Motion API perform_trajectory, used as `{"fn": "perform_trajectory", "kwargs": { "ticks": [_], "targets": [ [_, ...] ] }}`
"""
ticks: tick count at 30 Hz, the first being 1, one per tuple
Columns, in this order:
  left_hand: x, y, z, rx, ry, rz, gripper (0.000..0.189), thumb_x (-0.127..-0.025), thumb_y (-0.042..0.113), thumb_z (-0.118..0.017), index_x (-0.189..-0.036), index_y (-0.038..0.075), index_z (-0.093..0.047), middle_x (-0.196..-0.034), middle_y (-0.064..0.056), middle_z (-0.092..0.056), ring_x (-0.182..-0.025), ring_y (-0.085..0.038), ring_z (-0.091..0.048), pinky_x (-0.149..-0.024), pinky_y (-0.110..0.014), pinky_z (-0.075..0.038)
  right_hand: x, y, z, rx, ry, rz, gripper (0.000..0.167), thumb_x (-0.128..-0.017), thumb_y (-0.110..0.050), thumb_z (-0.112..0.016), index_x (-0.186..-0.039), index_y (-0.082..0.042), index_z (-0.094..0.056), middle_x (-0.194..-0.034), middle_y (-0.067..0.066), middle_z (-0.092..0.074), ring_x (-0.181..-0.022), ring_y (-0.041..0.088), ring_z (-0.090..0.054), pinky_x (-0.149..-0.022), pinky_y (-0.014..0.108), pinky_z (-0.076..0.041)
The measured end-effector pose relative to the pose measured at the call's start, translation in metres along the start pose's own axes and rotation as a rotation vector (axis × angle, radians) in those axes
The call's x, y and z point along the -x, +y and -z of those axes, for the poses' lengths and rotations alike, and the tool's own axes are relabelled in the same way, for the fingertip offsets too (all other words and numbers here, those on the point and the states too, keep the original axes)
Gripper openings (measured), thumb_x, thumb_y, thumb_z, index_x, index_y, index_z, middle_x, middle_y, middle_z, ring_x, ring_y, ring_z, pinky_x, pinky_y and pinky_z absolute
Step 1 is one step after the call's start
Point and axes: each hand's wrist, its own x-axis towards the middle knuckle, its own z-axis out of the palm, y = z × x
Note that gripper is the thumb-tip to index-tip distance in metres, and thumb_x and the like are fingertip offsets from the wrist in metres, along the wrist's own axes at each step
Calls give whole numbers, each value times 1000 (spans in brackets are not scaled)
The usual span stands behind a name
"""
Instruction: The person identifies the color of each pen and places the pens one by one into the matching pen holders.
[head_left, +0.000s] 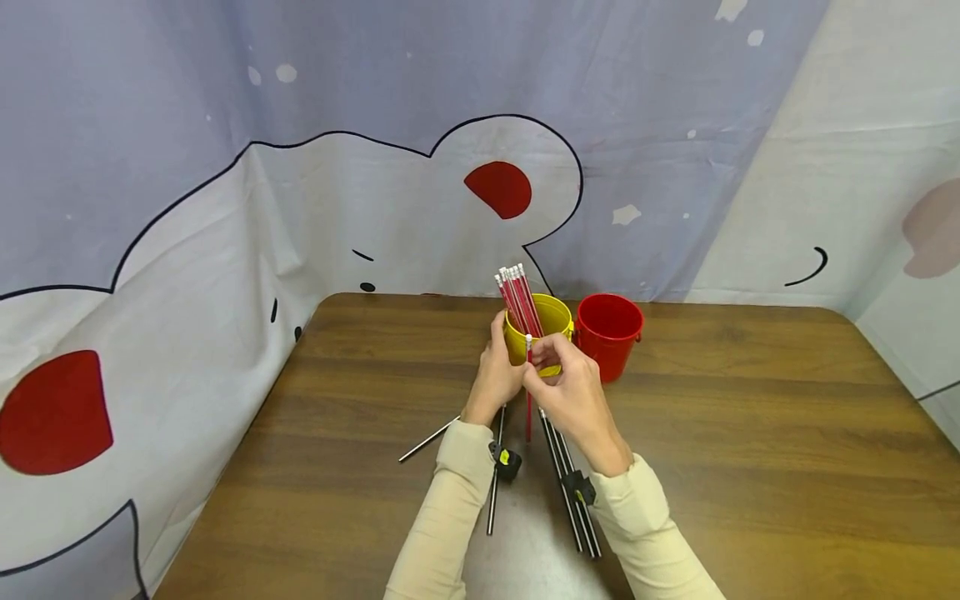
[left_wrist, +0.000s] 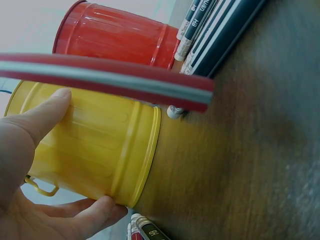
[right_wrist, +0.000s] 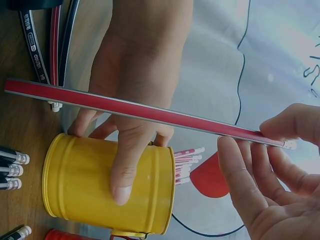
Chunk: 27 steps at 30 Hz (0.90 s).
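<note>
A yellow bucket [right_wrist: 90,175] stands upright on the table, holding several red pencils [head_left: 517,296] with white eraser ends up. My left hand [head_left: 497,379] grips the bucket's near side; its thumb lies along the wall and the fingers reach round it. Between thumb and fingers near the eraser end, my right hand [head_left: 577,400] pinches a single red pencil [right_wrist: 135,111] with silver stripes. That pencil hangs upright in front of the bucket, its eraser end up, with its lower end free above the table.
A red bucket [head_left: 611,350] stands just right of the yellow one. Several black-striped pencils [head_left: 570,492] lie on the wooden table [head_left: 750,467] between my forearms. Other pencils [head_left: 427,439] lie under and left of my left wrist. A printed curtain [head_left: 375,200] hangs behind the table.
</note>
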Motion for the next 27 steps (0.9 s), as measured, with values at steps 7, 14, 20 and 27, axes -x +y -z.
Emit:
{"fn": "perform_trajectory", "kwargs": {
  "ticks": [7, 14, 20, 27],
  "targets": [
    [1, -1, -1, 2, -8, -4, 89, -77, 15, -69, -144, 27, -12, -123, -17, -53, -107, -32, -55, -92, -47, -43, 1, -2, 0, -2, 8, 2, 16, -77, -2, -64, -91, -5, -57, -84, 5, -60, -74, 13, -59, -57, 20, -52],
    [-1, -4, 0, 16, 3, -34, 87, -79, 28, -70, -144, 28, -12, -127, -13, -52, -110, -30, -54, -94, -46, -42, -6, -4, 5, -24, 40, -2, 16, -78, -2, -66, -92, -4, -58, -85, 6, -61, -73, 14, -59, -60, 23, -54],
    [0, -2, 0, 23, -2, -14, 87, -79, 31, -70, -144, 30, -12, -128, -11, -50, -112, -29, -52, -96, -45, -40, -15, -14, 12, -19, 58, 11, 15, -79, 3, -64, -92, 3, -58, -85, 14, -62, -73, 20, -60, -60, 30, -55],
    [-1, -2, -2, 23, -12, -7, 90, -77, 37, -71, -145, 27, -11, -131, -12, -47, -115, -30, -50, -97, -46, -39, -29, -23, 20, -10, 91, 55, 14, -80, 2, -64, -92, 3, -58, -85, 13, -63, -73, 20, -61, -60, 28, -54]
  ]
}}
